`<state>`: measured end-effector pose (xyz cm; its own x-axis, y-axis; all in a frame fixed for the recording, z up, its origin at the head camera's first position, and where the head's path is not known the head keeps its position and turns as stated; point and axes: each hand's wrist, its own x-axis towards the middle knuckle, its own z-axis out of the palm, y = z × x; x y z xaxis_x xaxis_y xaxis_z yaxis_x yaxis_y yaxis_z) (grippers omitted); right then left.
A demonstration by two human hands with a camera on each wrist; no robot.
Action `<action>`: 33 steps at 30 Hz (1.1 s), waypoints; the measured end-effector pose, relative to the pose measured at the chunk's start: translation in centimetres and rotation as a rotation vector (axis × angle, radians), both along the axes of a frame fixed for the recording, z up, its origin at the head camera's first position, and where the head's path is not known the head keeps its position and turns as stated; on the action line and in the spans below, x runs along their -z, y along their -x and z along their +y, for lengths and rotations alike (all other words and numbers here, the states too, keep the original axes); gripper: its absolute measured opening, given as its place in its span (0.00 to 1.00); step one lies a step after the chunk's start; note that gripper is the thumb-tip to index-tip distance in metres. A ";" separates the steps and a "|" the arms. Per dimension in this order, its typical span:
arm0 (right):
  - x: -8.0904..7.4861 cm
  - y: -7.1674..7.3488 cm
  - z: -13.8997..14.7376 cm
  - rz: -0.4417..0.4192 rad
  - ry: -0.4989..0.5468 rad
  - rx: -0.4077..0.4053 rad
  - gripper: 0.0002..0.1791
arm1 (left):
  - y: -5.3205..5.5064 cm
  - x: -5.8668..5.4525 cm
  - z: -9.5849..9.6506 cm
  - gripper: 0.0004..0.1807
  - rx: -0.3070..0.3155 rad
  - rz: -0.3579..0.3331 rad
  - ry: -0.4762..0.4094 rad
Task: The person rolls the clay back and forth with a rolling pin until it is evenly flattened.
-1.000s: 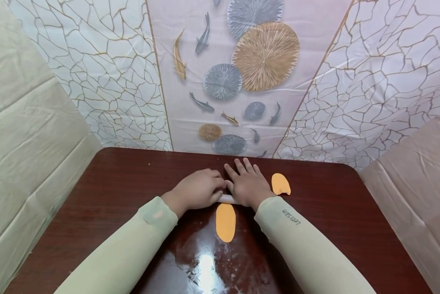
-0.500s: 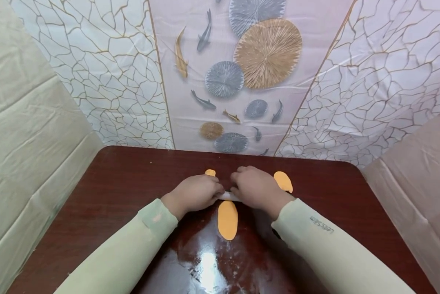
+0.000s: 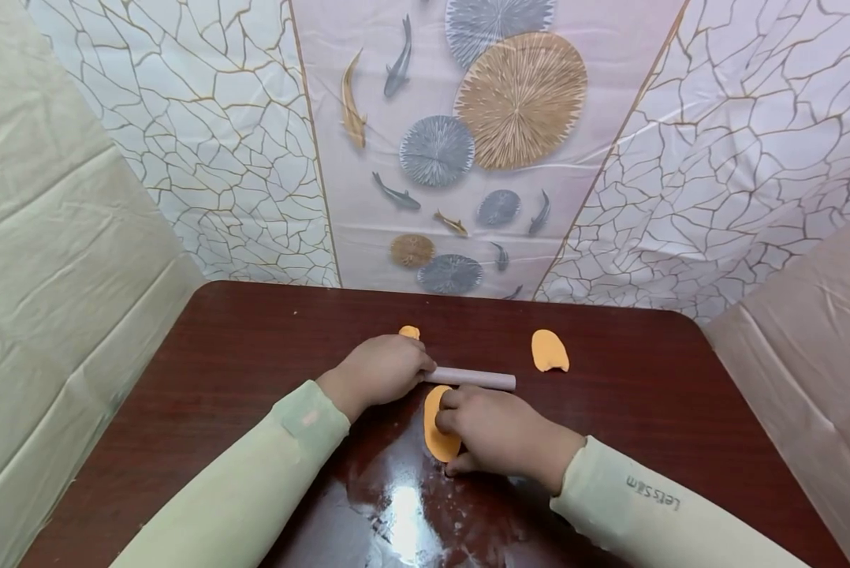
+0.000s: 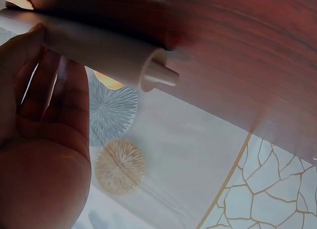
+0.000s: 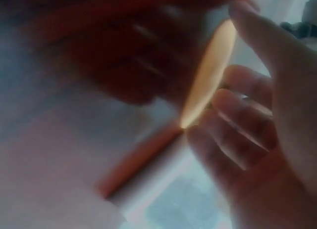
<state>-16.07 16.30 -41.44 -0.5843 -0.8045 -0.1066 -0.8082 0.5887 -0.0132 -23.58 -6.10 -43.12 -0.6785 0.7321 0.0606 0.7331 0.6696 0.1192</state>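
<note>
My left hand (image 3: 385, 368) grips a pale rolling pin (image 3: 476, 379) near its left part, and the pin lies across the table. The left wrist view shows the thumb and fingers about the roller (image 4: 101, 48), its slim end handle sticking out. Just in front of the pin lies a flat orange oval of dough or clay (image 3: 432, 430). My right hand (image 3: 506, 432) is over its right side, fingertips on the oval and thumb at the near edge. In the right wrist view the oval (image 5: 210, 73) shows edge-on beside the spread fingers and thumb.
Another flat orange piece (image 3: 549, 352), notched at its near edge, lies at the back right. A small orange lump (image 3: 409, 332) shows behind my left hand. The dark red table (image 3: 255, 339) has a wet, shiny patch in front; patterned cloth hangs behind it.
The right hand has left the rolling pin and come back toward me to the orange oval. The left hand stays on the pin, whose right end is now in sight.
</note>
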 end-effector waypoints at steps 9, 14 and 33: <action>1.0 0.3 0.2 0.100 -0.003 -0.122 0.14 | 0.4 -0.1 0.1 0.18 0.008 -0.029 0.004; 1.9 -0.1 0.3 0.291 0.021 -0.255 0.06 | 0.4 -0.1 0.1 0.17 0.006 -0.030 0.005; 1.9 -1.5 -0.7 0.450 -0.083 -0.299 0.09 | 0.2 -0.4 0.2 0.16 -0.001 -0.039 -0.009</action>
